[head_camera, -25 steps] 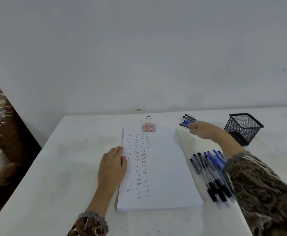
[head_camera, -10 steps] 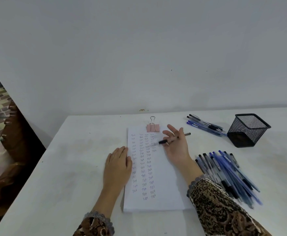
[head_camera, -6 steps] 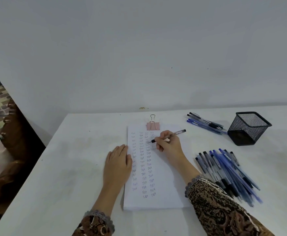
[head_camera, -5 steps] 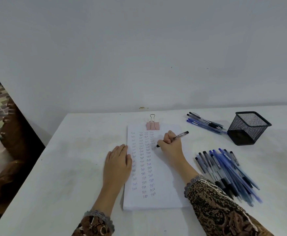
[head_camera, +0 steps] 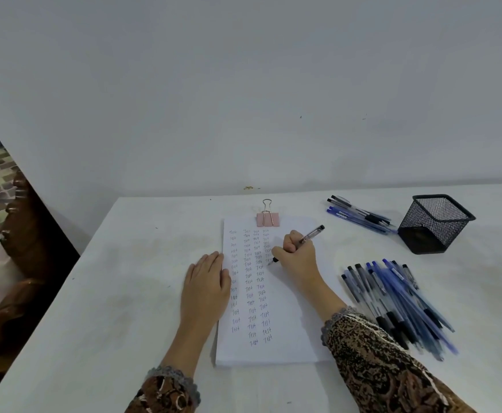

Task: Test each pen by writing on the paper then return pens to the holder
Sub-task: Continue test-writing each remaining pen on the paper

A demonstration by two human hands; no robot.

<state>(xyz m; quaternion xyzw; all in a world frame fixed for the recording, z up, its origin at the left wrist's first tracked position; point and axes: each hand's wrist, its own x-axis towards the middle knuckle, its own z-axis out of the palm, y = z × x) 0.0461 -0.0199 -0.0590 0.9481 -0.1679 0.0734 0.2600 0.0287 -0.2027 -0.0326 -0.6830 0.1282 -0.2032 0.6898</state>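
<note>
— At the right hand [head_camera: 299,257], what to see?
— Grips one pen [head_camera: 311,234], with fingers curled round the barrel. Presses the tip down on the paper [head_camera: 288,317], in the upper part of the sheet, just beside the small written words.

— And at the left hand [head_camera: 206,283]?
— Lies flat, palm down, with fingers straight and close together. Holds nothing. Rests partly on the left edge of the paper and partly on the worktop [head_camera: 118,293].

— About the paper itself?
— Lies as a thin stack in the middle of the white worktop. Carries a pink binder clip [head_camera: 268,219] at the top edge. Shows columns of one short handwritten word, mostly on the left half.

— And the holder [head_camera: 436,225]?
— Stands upright at the far right, well apart from the paper. Black wire mesh, square in shape. Cannot tell clearly about the inside.

— The other pens?
— Lie in two groups. A big pile of pens [head_camera: 392,299] on the worktop to the right of the right forearm, blue and black mixed, crossing each other. A small group of pens [head_camera: 360,214] further back, between the binder clip and the holder, just beside the holder.

— Anything more?
— Brown patterned sleeves [head_camera: 378,368] on both arms, and a plain pale wall [head_camera: 243,84] behind the worktop.
</note>
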